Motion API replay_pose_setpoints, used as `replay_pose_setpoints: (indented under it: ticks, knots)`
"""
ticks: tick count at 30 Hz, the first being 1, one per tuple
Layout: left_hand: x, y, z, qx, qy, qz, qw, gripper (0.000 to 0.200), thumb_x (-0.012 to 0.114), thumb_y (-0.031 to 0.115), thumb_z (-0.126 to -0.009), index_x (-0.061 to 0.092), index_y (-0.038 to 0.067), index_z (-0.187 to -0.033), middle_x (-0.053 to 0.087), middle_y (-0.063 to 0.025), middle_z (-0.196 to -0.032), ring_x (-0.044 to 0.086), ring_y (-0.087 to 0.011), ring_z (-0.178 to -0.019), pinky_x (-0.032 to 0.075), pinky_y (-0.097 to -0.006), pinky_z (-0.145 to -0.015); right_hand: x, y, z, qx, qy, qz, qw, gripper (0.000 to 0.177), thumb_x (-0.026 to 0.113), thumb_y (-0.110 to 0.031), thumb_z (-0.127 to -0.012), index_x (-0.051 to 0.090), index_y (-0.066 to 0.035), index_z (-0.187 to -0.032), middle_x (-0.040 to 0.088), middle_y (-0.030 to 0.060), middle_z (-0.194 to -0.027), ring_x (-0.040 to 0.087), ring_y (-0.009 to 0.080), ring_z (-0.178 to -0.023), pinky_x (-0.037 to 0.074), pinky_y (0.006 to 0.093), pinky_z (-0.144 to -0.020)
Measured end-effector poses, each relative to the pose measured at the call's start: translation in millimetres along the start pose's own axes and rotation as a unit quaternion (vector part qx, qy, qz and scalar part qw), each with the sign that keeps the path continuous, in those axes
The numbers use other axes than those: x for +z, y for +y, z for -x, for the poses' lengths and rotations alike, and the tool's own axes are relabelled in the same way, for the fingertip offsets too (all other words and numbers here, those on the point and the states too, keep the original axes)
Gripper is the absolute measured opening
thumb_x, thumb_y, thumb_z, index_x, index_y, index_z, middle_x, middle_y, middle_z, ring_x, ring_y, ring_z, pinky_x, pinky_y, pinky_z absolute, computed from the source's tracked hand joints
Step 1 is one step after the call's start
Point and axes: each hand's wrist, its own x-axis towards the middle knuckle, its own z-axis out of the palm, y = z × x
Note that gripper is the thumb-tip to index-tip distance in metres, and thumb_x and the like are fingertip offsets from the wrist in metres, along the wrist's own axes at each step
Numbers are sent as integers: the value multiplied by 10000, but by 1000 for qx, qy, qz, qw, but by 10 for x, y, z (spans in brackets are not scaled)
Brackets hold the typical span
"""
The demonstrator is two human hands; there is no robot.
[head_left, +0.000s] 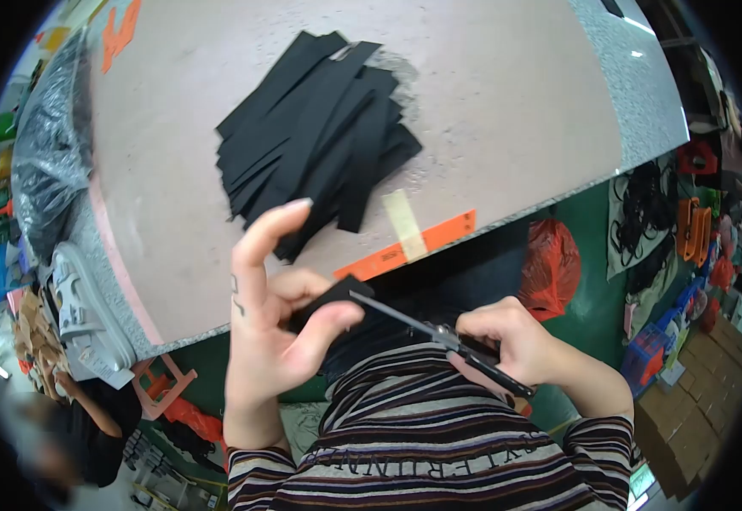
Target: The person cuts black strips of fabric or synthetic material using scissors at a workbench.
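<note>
My left hand pinches a black fabric strip between the thumb and a curled finger, with the index finger raised. In my right hand is a pair of scissors, its blades pointing left. The blade tip lies right at the end of the strip in this view. Beyond my left hand, a heap of black fabric strips lies on the table. An orange strip marked like a ruler runs along the near table edge, crossed by a piece of masking tape.
A red plastic bag hangs below the table edge at right. Clear plastic wrapping and a white sandal are at the left edge. Another person is at lower left, near a pink stool. Cardboard lies at lower right.
</note>
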Motion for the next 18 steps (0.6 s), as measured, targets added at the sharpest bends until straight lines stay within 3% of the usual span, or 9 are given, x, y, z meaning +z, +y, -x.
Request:
replay_pose_setpoints:
  ticks: [1, 2, 3, 5, 7, 10, 13, 18]
  knots:
    - [-100, -53, 17, -21, -73, 27, 997, 778, 759, 115, -821, 290, -32, -1424, 629, -71, -711, 549, -72, -519, 394, -183, -468, -21, 33, 89, -21, 20, 2, 1000, 185, 741, -79, -756, 582, 16, -753, 520, 100, -599, 481, 208, -486, 359, 320, -475]
    - [-309, -7, 17, -54, -180, -61, 980, 624, 768, 169, -828, 448, -51, -1318, 640, -60, -708, 563, -74, -517, 415, -190, -471, -63, 64, 199, -57, 44, 18, 997, 162, 731, -54, -764, 584, 12, -753, 500, 81, -596, 469, 181, -473, 339, 289, -466]
    - [-436, -12, 34, -38, -212, -150, 965, 417, 757, 225, -851, 607, -61, -1115, 636, -28, -669, 566, -71, -499, 423, -194, -466, -114, 80, 338, -45, 75, 31, 996, 163, 718, -41, -780, 574, 8, -722, 459, 60, -555, 436, 121, -449, 312, 264, -450]
    - [-619, 32, 133, -88, -190, -161, 965, 311, 750, 246, -860, 667, -53, -875, 610, -9, -608, 541, -61, -459, 394, -198, -437, -218, 236, 634, 28, 126, 19, 991, 176, 698, -26, -800, 562, -1, -691, 433, 19, -517, 401, 57, -450, 287, 256, -437]
    - [-616, -33, 185, -40, -137, -152, 978, 251, 735, 199, -863, 666, -41, -846, 598, -4, -592, 506, -55, -436, 357, -193, -423, -224, 409, 684, 90, 130, -42, 987, 191, 676, -23, -834, 567, -8, -677, 438, -44, -527, 384, 8, -489, 293, 231, -440]
    - [-450, -118, 80, 68, -106, -295, 947, 177, 697, 129, -877, 659, -34, -818, 561, 8, -562, 468, -46, -430, 317, -198, -420, -162, 460, 551, 134, 134, -98, 977, 187, 684, -32, -842, 579, -3, -690, 466, -50, -554, 396, -3, -518, 302, 222, -452]
    - [-379, -36, 78, -70, -89, -257, 960, 103, 666, 63, -876, 663, -28, -828, 547, 8, -566, 459, -44, -456, 311, -209, -437, -171, 486, 491, 162, 135, -106, 972, 181, 691, -38, -841, 586, -3, -697, 476, -57, -569, 395, -3, -529, 300, 223, -459]
    - [-323, -107, 78, -17, -76, -263, 962, 61, 659, 33, -868, 671, -23, -845, 564, -7, -584, 487, -48, -490, 335, -210, -468, -217, 490, 469, 186, 130, -109, 968, 179, 691, -46, -841, 587, -8, -699, 471, -62, -570, 397, -3, -535, 299, 223, -467]
